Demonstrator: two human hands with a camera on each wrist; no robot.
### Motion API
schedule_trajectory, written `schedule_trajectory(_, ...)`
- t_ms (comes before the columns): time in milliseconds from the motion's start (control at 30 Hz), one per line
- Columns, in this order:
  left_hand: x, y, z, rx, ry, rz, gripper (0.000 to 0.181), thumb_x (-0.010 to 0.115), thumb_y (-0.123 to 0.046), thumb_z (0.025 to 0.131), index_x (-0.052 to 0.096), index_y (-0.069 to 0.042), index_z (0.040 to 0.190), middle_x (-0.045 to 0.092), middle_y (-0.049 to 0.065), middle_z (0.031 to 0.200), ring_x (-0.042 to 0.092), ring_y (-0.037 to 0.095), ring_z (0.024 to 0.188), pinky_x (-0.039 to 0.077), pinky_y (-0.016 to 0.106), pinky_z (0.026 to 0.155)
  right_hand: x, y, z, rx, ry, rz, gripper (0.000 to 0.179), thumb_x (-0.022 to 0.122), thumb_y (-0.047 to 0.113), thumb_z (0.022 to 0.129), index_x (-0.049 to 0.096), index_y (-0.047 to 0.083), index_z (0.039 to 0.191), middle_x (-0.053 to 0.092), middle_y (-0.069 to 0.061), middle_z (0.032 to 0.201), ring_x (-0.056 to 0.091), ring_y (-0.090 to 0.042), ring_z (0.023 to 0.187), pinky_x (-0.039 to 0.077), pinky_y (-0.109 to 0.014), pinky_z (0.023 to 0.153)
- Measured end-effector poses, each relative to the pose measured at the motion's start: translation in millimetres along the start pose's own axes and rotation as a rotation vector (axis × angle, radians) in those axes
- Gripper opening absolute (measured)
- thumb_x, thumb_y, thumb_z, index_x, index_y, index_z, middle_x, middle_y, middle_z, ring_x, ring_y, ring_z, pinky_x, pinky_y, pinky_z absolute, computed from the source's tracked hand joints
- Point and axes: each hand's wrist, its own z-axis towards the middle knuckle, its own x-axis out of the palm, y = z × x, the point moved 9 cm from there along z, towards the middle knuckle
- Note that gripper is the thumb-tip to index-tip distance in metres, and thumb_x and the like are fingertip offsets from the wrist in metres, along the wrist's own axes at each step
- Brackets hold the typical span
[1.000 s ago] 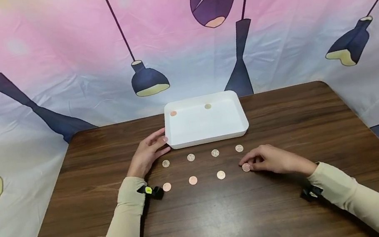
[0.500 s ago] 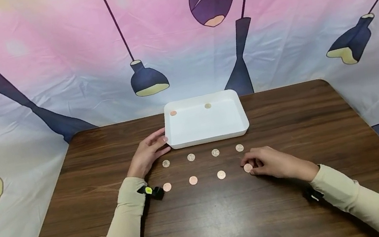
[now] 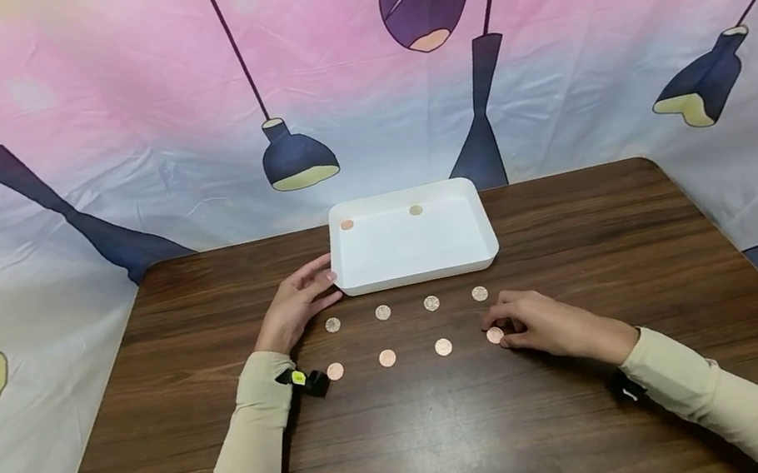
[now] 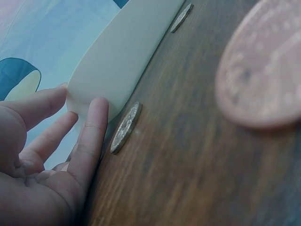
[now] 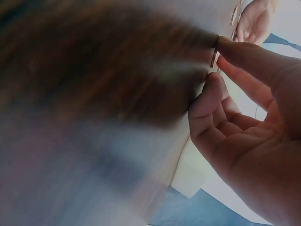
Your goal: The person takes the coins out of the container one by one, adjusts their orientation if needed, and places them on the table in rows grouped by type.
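A white tray [image 3: 418, 277] stands at the table's back, with two coins in it, a copper coin [image 3: 347, 225] and a duller coin [image 3: 416, 210]. My left hand [image 3: 294, 306] touches the tray's left front corner with fairly straight, spread fingers. In the left wrist view, those fingertips meet the pale tray wall [image 4: 106, 61], close beside a coin [image 4: 126, 128] on the wood. At the right end of the nearer coin row, my right hand [image 3: 543, 326] pinches a copper coin [image 3: 495, 335] low over the table. In the right wrist view, the coin shows as a thin edge [image 5: 214, 58] between thumb and finger.
Two rows of coins lie in front of the tray: silvery ones such as the coin [image 3: 432, 304] behind, copper ones such as the coin [image 3: 442, 347] nearer. The dark wooden table [image 3: 402, 452] ends against a patterned cloth backdrop [image 3: 353, 89].
The right hand's fingers have curled in more, and the copper coin at them has shifted very slightly right. My left hand stays at the tray corner.
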Motion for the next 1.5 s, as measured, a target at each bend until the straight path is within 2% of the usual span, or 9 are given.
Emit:
schedule_trajectory(267, 2.7, 2.2, 1.3, -0.012, 0.0, -0.01, 0.055, 0.062, -0.012, 0.109, 0.045, -0.01, 0.161, 0.056, 0.01, 0.126, 0.063, 0.017, 0.115, 0.061, 0.032, 0.101, -1, -2, 0.4, 0.005, 0.002, 0.025, 0.015, 0.079, 0.006, 0.095, 0.077, 0.013, 0.108, 0.064, 0.006, 0.096, 0.052, -0.002, 0.074, 0.05, -0.021, 0.065)
schedule_trajectory(433, 7.1, 0.8, 3.4, -0.007, 0.01, -0.006, 0.056, 0.063, -0.013, 0.108, 0.045, -0.01, 0.161, 0.056, 0.011, 0.13, 0.063, 0.019, 0.117, 0.06, 0.033, 0.102, -23, 1, 6.6, 0.024, -0.076, 0.108, 0.018, 0.08, 0.004, 0.094, 0.077, 0.007, 0.112, 0.065, 0.009, 0.092, 0.056, -0.003, 0.079, 0.054, -0.023, 0.068)
schedule_trajectory(633, 5.5, -2.1, 2.6, 0.003, -0.008, -0.003, 0.054, 0.062, -0.013, 0.109, 0.046, -0.01, 0.16, 0.054, 0.012, 0.13, 0.063, 0.019, 0.117, 0.061, 0.032, 0.1, -61, -2, 35.1, 0.053, -0.208, 0.166, 0.018, 0.075, 0.004, 0.098, 0.077, 0.002, 0.116, 0.07, 0.003, 0.092, 0.063, -0.012, 0.084, 0.058, -0.029, 0.074)
schedule_trajectory(800, 2.8, -0.5, 1.3, -0.003, -0.014, 0.005, 0.054, 0.062, -0.013, 0.109, 0.046, -0.009, 0.16, 0.055, 0.011, 0.127, 0.063, 0.018, 0.115, 0.061, 0.032, 0.1, -76, -16, 67.0, 0.108, -0.265, 0.187, 0.019, 0.07, 0.007, 0.102, 0.075, -0.001, 0.119, 0.074, -0.006, 0.103, 0.068, -0.022, 0.097, 0.061, -0.041, 0.085)
schedule_trajectory(900, 1.2, 0.0, 1.2, 0.002, -0.014, 0.002, 0.055, 0.063, -0.014, 0.108, 0.046, -0.009, 0.161, 0.056, 0.012, 0.129, 0.063, 0.018, 0.117, 0.061, 0.032, 0.101, -76, -26, 87.1, 0.141, -0.26, 0.213, 0.022, 0.068, 0.007, 0.103, 0.073, -0.002, 0.123, 0.073, -0.012, 0.11, 0.069, -0.029, 0.103, 0.061, -0.045, 0.089)
schedule_trajectory(1133, -0.5, 0.6, -1.0, -0.009, -0.02, 0.003, 0.054, 0.063, -0.013, 0.108, 0.047, -0.01, 0.16, 0.056, 0.014, 0.135, 0.062, 0.02, 0.119, 0.061, 0.032, 0.1, -63, -49, 126.5, 0.243, -0.217, 0.274, 0.04, 0.065, 0.008, 0.105, 0.058, -0.003, 0.143, 0.066, -0.025, 0.126, 0.065, -0.041, 0.119, 0.057, -0.051, 0.1)
schedule_trajectory(1333, 1.8, -1.8, -2.4, 0.0, -0.01, 0.005, 0.054, 0.062, -0.013, 0.109, 0.046, -0.009, 0.161, 0.056, 0.013, 0.135, 0.063, 0.018, 0.117, 0.061, 0.032, 0.101, -54, -67, 143.6, 0.326, -0.166, 0.236, 0.048, 0.065, 0.012, 0.106, 0.053, -0.001, 0.15, 0.056, -0.031, 0.142, 0.053, -0.047, 0.132, 0.048, -0.058, 0.11)
schedule_trajectory(1500, 1.3, -1.3, -2.3, -0.004, -0.008, -0.005, 0.054, 0.061, -0.012, 0.109, 0.045, -0.009, 0.161, 0.055, 0.013, 0.135, 0.063, 0.017, 0.117, 0.06, 0.032, 0.101, -46, -87, 151.5, 0.398, -0.143, 0.195, 0.051, 0.066, 0.014, 0.105, 0.052, 0.004, 0.153, 0.051, -0.031, 0.145, 0.043, -0.05, 0.138, 0.041, -0.06, 0.115)
